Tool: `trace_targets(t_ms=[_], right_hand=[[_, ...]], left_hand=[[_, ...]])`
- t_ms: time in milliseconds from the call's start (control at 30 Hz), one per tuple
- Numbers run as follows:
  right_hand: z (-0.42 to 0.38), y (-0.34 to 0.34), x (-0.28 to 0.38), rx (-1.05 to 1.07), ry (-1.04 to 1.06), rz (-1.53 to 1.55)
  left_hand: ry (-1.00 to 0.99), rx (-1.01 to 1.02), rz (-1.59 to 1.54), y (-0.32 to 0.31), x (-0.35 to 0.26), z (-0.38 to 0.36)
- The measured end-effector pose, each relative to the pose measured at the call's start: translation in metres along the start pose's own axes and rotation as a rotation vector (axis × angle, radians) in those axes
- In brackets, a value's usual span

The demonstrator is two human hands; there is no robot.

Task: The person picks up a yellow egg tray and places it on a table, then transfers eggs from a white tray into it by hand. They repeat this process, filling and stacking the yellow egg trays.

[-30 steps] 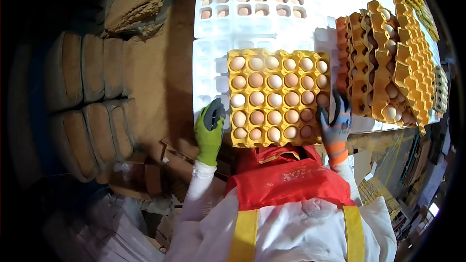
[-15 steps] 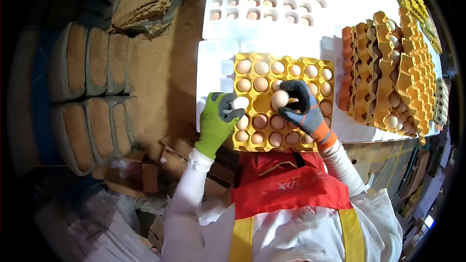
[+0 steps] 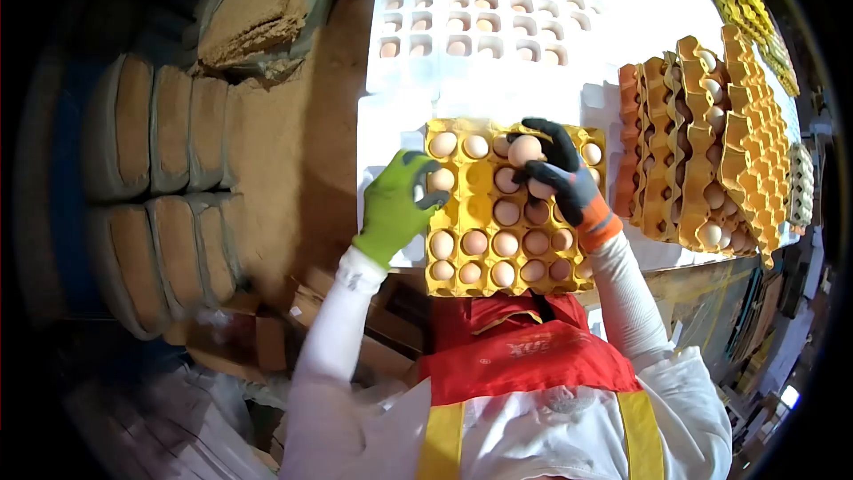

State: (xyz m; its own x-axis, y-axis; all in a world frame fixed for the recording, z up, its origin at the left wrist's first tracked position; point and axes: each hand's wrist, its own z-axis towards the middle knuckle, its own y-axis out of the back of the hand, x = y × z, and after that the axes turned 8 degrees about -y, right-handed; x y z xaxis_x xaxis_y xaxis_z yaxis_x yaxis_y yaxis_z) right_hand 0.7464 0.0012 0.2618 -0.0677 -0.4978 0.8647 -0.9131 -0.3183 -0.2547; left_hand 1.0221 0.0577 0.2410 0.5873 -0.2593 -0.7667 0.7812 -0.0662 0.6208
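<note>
A yellow egg tray (image 3: 444, 287) holds several rows of brown eggs, with bare cups toward its left middle. My right hand (image 3: 569, 169), in a grey and orange glove, is over the tray's upper right part. It grips a brown egg (image 3: 525, 151) between thumb and fingers, and a second egg (image 3: 539, 188) shows under the fingers. My left hand (image 3: 400, 200), in a green glove with dark fingertips, is curled at the tray's left edge. A pale bit of an egg (image 3: 418, 193) shows between its fingers, the remainder hidden. Beside those fingertips an egg (image 3: 441, 180) sits in its cup.
White foam trays (image 3: 413, 71) with eggs in square wells lie beyond the yellow tray. To the right, stacked egg trays (image 3: 689, 147) lean with eggs between them. More yellow trays (image 3: 742, 0) are at the far right. Wrapped bales (image 3: 124, 129) and cardboard boxes (image 3: 235, 338) are on the left.
My right hand has moved up and right with an egg, and a second egg now shows in it. My left hand has drawn slightly left; the cup by its fingers is now bare.
</note>
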Motion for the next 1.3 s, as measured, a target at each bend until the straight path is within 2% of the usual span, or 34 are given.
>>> trace_targets(t_ms=[33, 67, 100, 167, 200, 267, 300, 367, 400, 433, 500, 567, 600, 667, 700, 733, 767, 800, 833, 867, 933, 967, 1033, 1067, 1100, 1167, 1267, 1300], right_hand=[[0.011, -0.006, 0.003, -0.052, 0.031, -0.117], [0.026, -0.007, 0.001, -0.185, 0.269, -0.718], [0.03, -0.026, 0.015, -0.248, 0.272, -1.045], [0.053, -0.061, 0.036, -0.178, -0.056, -1.714], [0.06, -0.067, 0.027, -0.208, 0.001, -1.795], [0.075, -0.07, 0.002, -0.271, 0.12, -1.964], [0.068, -0.067, 0.009, -0.236, 0.144, -1.833], [0.049, -0.048, 0.03, -0.163, 0.204, -1.582], [0.045, -0.032, 0.026, -0.167, 0.279, -1.26], [0.046, -0.017, 0.015, -0.157, 0.254, -0.958], [0.041, -0.001, 0.008, -0.047, 0.276, -0.564], [0.039, 0.005, 0.009, -0.04, 0.256, -0.469], [0.036, 0.004, 0.011, -0.049, 0.205, -0.418], [0.032, 0.002, 0.013, -0.072, 0.154, -0.342], [0.027, 0.001, 0.019, -0.09, 0.048, -0.301], [0.022, -0.001, 0.027, -0.102, -0.055, -0.258], [0.022, -0.002, 0.03, -0.109, -0.153, -0.214], [0.024, 0.0, 0.024, -0.077, -0.094, -0.136], [0.026, 0.001, 0.021, -0.054, -0.129, -0.027], [0.028, 0.002, 0.022, -0.046, -0.133, -0.046], [0.035, 0.001, 0.028, -0.036, -0.177, -0.06], [0.044, 0.0, 0.029, -0.054, -0.113, -0.197], [0.069, 0.0, 0.033, -0.095, 0.02, -0.478], [0.086, -0.003, 0.028, -0.159, 0.139, -0.592], [0.104, -0.014, 0.039, -0.187, 0.232, -0.833], [0.136, -0.043, 0.048, -0.237, 0.257, -1.038], [0.19, -0.079, 0.041, -0.265, 0.314, -1.458], [0.198, -0.078, 0.036, -0.252, 0.305, -1.444]], left_hand=[[0.065, -0.095, -0.272, 0.003, 0.006, -0.008], [0.378, -0.086, -0.604, 0.015, -0.002, -0.01], [0.469, -0.114, -0.938, 0.024, 0.0, -0.009], [0.393, -0.165, -0.814, 0.028, -0.009, 0.006], [0.368, -0.107, -0.679, 0.03, -0.004, 0.019], [-0.018, 0.03, 0.043, 0.022, 0.013, 0.044], [-0.1, 0.091, 0.322, 0.021, 0.0, 0.058], [-0.044, 0.19, 0.614, 0.007, -0.01, 0.078], [-0.005, 0.236, 0.696, 0.0, -0.009, 0.085], [0.038, 0.284, 0.771, -0.007, -0.007, 0.088], [-0.065, 0.194, 0.663, -0.008, 0.004, 0.084], [-0.16, 0.181, 0.561, 0.006, 0.002, 0.079], [-0.078, 0.222, 0.564, 0.012, -0.005, 0.078], [0.029, 0.128, 0.165, 0.017, 0.001, 0.068], [0.087, 0.079, -0.032, 0.02, 0.009, 0.065], [-0.07, 0.012, -0.175, 0.021, 0.022, 0.062], [-0.091, -0.066, -0.4, 0.019, 0.027, 0.063], [0.132, -0.036, -0.677, 0.022, 0.03, 0.057], [0.281, -0.005, -0.805, 0.026, 0.031, 0.05], [0.439, 0.008, -0.925, 0.031, 0.031, 0.045], [0.405, -0.037, -0.968, 0.038, 0.036, 0.049], [0.417, -0.038, -0.979, 0.042, 0.046, 0.053], [0.4, -0.221, -0.771, 0.046, 0.076, 0.07], [0.182, -0.324, -0.369, 0.045, 0.079, 0.088], [0.022, -0.427, -0.102, 0.047, 0.089, 0.106], [0.167, -0.321, 0.283, 0.053, 0.083, 0.127], [0.105, -0.24, 0.37, 0.042, 0.105, 0.132], [0.042, -0.267, 0.33, 0.041, 0.108, 0.131]])
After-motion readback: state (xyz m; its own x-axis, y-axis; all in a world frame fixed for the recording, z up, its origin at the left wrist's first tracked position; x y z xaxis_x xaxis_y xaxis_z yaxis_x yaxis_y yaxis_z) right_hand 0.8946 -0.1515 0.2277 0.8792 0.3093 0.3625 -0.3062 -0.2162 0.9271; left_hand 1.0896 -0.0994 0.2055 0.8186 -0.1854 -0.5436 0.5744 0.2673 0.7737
